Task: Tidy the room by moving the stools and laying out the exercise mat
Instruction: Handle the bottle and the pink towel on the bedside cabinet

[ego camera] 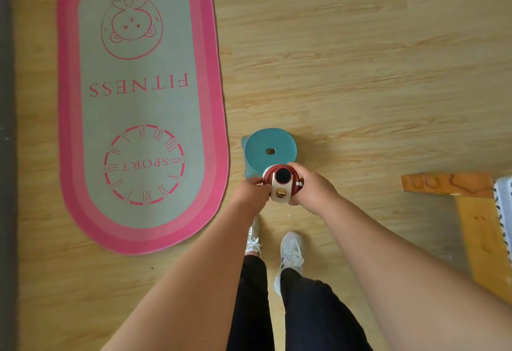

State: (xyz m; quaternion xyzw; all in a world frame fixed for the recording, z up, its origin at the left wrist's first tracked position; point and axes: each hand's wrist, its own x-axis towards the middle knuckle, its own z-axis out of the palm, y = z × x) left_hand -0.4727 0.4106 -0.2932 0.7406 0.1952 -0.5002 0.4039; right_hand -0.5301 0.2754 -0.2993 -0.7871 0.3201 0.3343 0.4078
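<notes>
A pink-edged oval exercise mat [141,106] with "FITNESS" and "SPORT" printed on it lies flat on the wooden floor at the left. A round teal stool [270,151] stands just right of the mat's near end. Above the stool's near edge I hold a red and white water bottle [281,184], seen from the top. My left hand [250,191] grips its left side and my right hand [311,187] wraps its right side.
A yellow wooden frame [471,212] juts in at the right edge, with a white patterned item [504,201] beside it. A dark strip [7,156] runs down the left edge. My feet in white shoes [291,251] stand behind the stool.
</notes>
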